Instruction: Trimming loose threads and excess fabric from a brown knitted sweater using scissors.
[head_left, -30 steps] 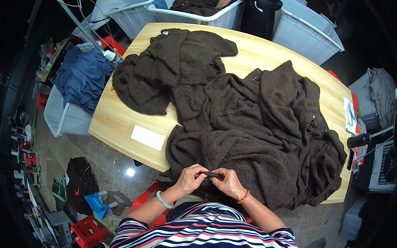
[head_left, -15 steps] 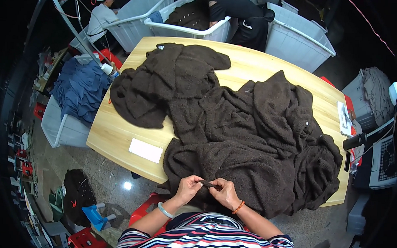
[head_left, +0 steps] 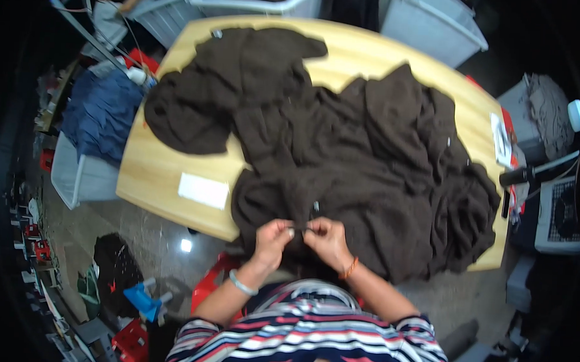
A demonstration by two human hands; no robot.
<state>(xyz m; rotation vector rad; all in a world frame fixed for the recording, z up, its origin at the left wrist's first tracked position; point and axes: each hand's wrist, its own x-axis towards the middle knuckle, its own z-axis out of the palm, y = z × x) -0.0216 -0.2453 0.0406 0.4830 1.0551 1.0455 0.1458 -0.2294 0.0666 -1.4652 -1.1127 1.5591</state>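
Dark brown knit garments (head_left: 367,177) lie heaped and folded over the table, one running up to the near edge in front of me. My left hand (head_left: 274,243) pinches a bit of its near edge between thumb and fingertips. Close beside it, my right hand (head_left: 328,243) pinches the same edge, with a small gap between the two. A dark strip of the knit shows between the fingertips. Just above the hands a small pale label (head_left: 316,206) shows on the fabric. Motion blur hides the fine detail of the edge.
The wooden table (head_left: 155,195) carries a white card (head_left: 203,190) at left. A bin of blue cloth (head_left: 101,114) stands left, and grey bins (head_left: 429,26) line the far side. A dark lamp head (head_left: 517,176) juts in at right. A person (head_left: 107,21) is far left.
The whole view has tilted, so the table and garments sit higher in the picture. Both hands still pinch the knit edge, and a small pale label now shows above them.
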